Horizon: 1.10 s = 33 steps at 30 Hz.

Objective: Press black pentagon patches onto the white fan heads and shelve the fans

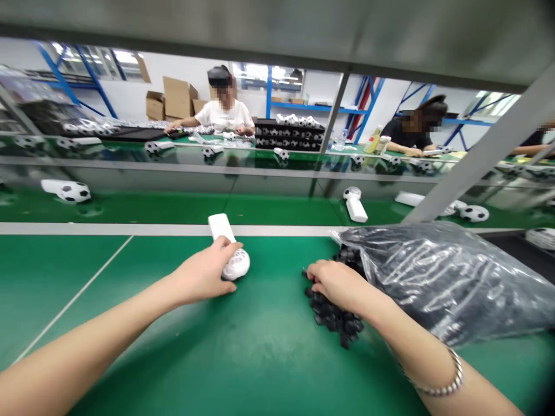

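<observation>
My left hand is closed around the round, slotted head of a white handheld fan. The fan's flat handle points away from me, over the pale strip at the table's far edge. Over a heap of small black plastic pieces, my right hand has its thumb and fingers pinched together. A small black piece shows at those fingertips. The heap spills from the mouth of a clear plastic bag on the right, full of dark pieces.
Beyond the green table runs a green belt carrying fans with black-spotted football heads, such as one at left. A slanted metal post rises behind the bag. An overhead shelf spans the top. Co-workers sit opposite, near stacked black trays.
</observation>
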{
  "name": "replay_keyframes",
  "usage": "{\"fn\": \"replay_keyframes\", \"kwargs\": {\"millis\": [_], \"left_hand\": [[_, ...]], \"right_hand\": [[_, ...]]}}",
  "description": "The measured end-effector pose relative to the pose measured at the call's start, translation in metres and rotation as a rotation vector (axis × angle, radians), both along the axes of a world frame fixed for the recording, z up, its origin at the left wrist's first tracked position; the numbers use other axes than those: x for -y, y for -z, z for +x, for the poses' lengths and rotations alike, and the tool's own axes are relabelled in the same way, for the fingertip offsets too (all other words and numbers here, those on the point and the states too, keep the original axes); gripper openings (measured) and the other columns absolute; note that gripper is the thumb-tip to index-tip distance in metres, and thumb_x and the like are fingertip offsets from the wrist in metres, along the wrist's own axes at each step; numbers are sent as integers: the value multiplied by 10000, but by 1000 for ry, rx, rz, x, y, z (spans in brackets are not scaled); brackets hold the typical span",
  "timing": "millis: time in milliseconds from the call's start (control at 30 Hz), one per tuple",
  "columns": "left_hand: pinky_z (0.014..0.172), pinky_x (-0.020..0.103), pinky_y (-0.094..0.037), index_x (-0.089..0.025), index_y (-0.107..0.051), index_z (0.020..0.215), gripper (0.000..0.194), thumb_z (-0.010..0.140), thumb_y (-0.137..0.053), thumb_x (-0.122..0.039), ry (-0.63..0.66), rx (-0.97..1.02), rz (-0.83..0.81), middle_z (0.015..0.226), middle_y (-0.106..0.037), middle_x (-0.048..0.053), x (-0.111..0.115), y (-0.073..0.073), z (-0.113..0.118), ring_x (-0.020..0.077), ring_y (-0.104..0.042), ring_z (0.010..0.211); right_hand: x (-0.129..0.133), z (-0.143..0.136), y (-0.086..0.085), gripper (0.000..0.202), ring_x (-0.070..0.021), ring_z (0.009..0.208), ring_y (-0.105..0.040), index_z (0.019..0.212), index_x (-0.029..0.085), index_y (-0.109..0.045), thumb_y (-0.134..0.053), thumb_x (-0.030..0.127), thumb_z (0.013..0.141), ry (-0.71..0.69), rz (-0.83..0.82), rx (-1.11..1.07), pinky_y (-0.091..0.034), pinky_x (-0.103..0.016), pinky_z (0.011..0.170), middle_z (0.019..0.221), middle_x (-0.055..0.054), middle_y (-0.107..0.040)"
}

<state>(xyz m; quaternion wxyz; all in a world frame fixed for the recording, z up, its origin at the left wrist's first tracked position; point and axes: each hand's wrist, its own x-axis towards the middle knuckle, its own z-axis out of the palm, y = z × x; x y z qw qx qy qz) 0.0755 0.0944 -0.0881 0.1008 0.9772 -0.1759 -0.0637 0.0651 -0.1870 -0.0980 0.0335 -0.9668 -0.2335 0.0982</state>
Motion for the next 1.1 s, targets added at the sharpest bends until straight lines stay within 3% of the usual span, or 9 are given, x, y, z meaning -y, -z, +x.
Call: {"fn": "replay_keyframes", "kwargs": {"millis": [67, 100, 200, 267, 433, 633, 833, 933, 1100], "left_hand": [[603, 256, -447, -290, -249, 1328, 718, 675, -547, -289, 138, -105, -74, 1228, -405, 56, 12, 1, -17, 177, -578, 790], [628, 258, -449, -316, -269, 1317, 674, 699, -534, -273, 197, -118, -91, 1206, -429, 42, 18, 1, -21, 178, -575, 810], [800, 329, -427, -314, -481, 1156, 458, 714, -583, -378, 339, -25, -100, 1162, -483, 33, 40, 0, -26, 249, -499, 1023], [862, 352, -403, -288, -488, 1138, 486, 700, -598, -467, 369, -16, -166, 1203, -480, 36, 57, 3, -25, 262, -463, 1087], [779, 331, -443, -309, -343, 1249, 576, 752, -488, -562, 229, -98, -293, 1167, -536, 8, 81, 17, -29, 234, -548, 960], [796, 351, -441, -274, -313, 1287, 672, 729, -457, -619, 70, -64, -225, 1206, -508, 73, 68, 27, -24, 276, -529, 1015], [818, 350, -432, -277, -332, 1284, 686, 709, -477, -622, 70, -87, -239, 1184, -514, 64, 63, 28, -17, 267, -519, 1021], [790, 342, -436, -285, -301, 1307, 700, 716, -470, -619, 64, -73, -227, 1167, -512, 62, 64, 26, -19, 263, -526, 998], [652, 297, -449, -322, -281, 1309, 694, 713, -474, -621, 40, -69, -229, 1160, -482, 46, 64, 25, -20, 234, -573, 863]], "right_hand": [[5, 2, 2, 117, -157, 757, -565, 857, 173, -591, -618, 110, 763, 4, 88, 11, -375, -209, 613, 846, -23, -605], [8, 3, 2, 109, -146, 747, -562, 862, 178, -594, -615, 121, 772, 11, 124, 26, -381, -203, 619, 850, -17, -600], [14, 8, 2, 63, -134, 741, -555, 847, 184, -608, -590, 144, 802, 43, 167, 117, -394, -204, 658, 849, -14, -584], [14, 10, 3, 60, -138, 762, -553, 839, 185, -619, -571, 154, 821, 39, 171, 169, -398, -212, 684, 845, -16, -578], [4, 11, 13, 127, -161, 864, -530, 932, 200, -635, -534, 171, 861, -61, 142, 219, -397, -222, 723, 872, -26, -575], [-3, 10, 20, 139, -185, 825, -524, 958, 160, -628, -517, 188, 880, -152, 34, 249, -398, -253, 694, 834, -50, -572], [-1, 13, 22, 221, -194, 826, -523, 1034, 130, -588, -420, 102, 893, -122, 29, 278, -423, -279, 715, 854, -69, -558], [4, 14, 24, 298, -184, 880, -520, 1132, 104, -527, -391, 41, 874, -91, 166, 263, -431, -285, 774, 947, -86, -547], [3, 7, 12, 159, -139, 834, -547, 987, 146, -567, -514, 95, 846, -54, 600, 227, -446, -239, 754, 920, -32, -582]]}}
